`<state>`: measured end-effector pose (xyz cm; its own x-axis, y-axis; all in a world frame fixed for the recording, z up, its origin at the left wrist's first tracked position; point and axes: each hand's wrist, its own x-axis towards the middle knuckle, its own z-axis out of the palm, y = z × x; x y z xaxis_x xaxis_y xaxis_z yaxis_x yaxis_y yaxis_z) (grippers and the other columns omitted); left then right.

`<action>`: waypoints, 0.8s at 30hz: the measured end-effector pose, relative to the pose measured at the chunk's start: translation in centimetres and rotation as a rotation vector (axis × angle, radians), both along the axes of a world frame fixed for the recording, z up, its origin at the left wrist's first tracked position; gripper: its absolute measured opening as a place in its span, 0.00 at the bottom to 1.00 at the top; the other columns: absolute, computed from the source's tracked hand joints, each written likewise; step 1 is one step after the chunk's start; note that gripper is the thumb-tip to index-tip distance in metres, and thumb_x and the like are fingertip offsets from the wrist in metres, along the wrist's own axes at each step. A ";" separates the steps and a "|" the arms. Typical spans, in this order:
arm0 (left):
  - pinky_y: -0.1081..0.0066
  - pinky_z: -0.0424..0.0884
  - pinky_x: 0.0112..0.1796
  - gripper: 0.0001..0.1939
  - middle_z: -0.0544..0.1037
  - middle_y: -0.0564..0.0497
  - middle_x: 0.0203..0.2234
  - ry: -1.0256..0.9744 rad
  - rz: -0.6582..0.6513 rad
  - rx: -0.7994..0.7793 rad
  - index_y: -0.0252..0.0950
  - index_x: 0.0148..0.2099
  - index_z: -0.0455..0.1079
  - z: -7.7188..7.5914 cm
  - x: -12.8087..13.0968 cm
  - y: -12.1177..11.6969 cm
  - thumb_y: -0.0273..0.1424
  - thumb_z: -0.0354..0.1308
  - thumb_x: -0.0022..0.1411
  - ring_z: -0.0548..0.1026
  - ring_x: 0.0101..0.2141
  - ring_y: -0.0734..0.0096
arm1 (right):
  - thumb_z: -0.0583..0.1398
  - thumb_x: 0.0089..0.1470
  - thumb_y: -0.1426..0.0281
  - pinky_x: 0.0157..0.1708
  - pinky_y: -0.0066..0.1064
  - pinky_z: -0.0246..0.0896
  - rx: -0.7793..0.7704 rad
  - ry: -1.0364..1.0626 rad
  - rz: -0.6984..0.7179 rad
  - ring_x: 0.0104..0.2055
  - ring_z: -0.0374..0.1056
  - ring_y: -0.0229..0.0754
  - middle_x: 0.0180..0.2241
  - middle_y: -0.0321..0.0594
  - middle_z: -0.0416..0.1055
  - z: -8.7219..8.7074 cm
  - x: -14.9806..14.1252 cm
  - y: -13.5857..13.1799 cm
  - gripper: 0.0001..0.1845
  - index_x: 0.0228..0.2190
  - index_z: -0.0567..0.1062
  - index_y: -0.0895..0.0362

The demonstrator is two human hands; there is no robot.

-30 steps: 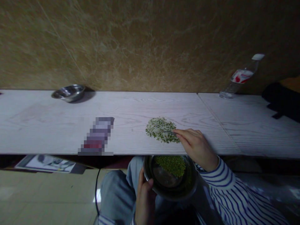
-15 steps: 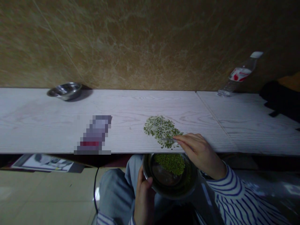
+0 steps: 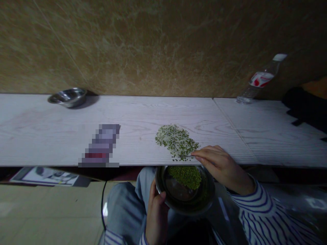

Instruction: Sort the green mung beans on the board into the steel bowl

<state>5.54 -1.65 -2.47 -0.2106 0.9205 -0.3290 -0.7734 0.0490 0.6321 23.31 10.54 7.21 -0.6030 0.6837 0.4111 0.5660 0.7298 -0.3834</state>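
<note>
My left hand [image 3: 157, 212] grips the left rim of a steel bowl [image 3: 178, 204], thumb over the rim. The bowl sits over my lap, just below the counter's front edge, with a heap of green mung beans [image 3: 187, 177] in it. Pinched in my right hand [image 3: 222, 165] is a slim metal utensil [image 3: 188, 156], perhaps a spoon; its tip is hard to make out. It lies low at the near side of a spread pile of green beans mixed with white grains [image 3: 173, 137], which look like rice. A few loose beans lie close to the edge.
On the white wood-grain counter [image 3: 138, 109], a second steel bowl [image 3: 68, 98] stands back left. A blurred-out flat object [image 3: 102, 144] lies front left. A clear bottle [image 3: 259, 81] and a dark bag-like item [image 3: 301, 105] are at right. Behind runs a marbled wall [image 3: 153, 47].
My right hand has drawn the utensil toward the counter's front edge. Some beans have shifted nearer that edge, stretching the pile forward. The left hand still holds the bowl.
</note>
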 end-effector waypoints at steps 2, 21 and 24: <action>0.59 0.66 0.52 0.25 0.70 0.49 0.56 -0.002 -0.006 0.001 0.45 0.59 0.66 0.0 0.0 0.0 0.31 0.54 0.59 0.67 0.55 0.53 | 0.54 0.61 0.72 0.40 0.35 0.63 -0.012 0.004 0.014 0.40 0.72 0.39 0.38 0.37 0.78 -0.1 -0.4 0.2 0.12 0.43 0.75 0.52; 0.59 0.66 0.52 0.26 0.70 0.49 0.57 0.027 0.000 -0.042 0.45 0.59 0.66 0.0 0.0 -0.1 0.32 0.57 0.58 0.65 0.57 0.52 | 0.53 0.62 0.72 0.40 0.36 0.64 0.087 -0.028 -0.099 0.40 0.73 0.41 0.38 0.38 0.79 0.1 0.9 -0.3 0.13 0.43 0.75 0.52; 0.58 0.65 0.52 0.26 0.70 0.49 0.56 0.019 -0.007 -0.047 0.46 0.60 0.66 0.0 0.1 -0.1 0.33 0.56 0.58 0.65 0.57 0.52 | 0.52 0.62 0.72 0.40 0.37 0.63 0.086 -0.044 -0.104 0.40 0.73 0.41 0.39 0.38 0.79 -0.2 1.0 -0.9 0.13 0.43 0.75 0.52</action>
<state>5.63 -1.79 -2.45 -0.2107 0.9058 -0.3675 -0.7605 0.0844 0.6438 24.35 9.61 7.04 -0.5490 0.7072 0.4455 0.6554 0.6950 -0.2956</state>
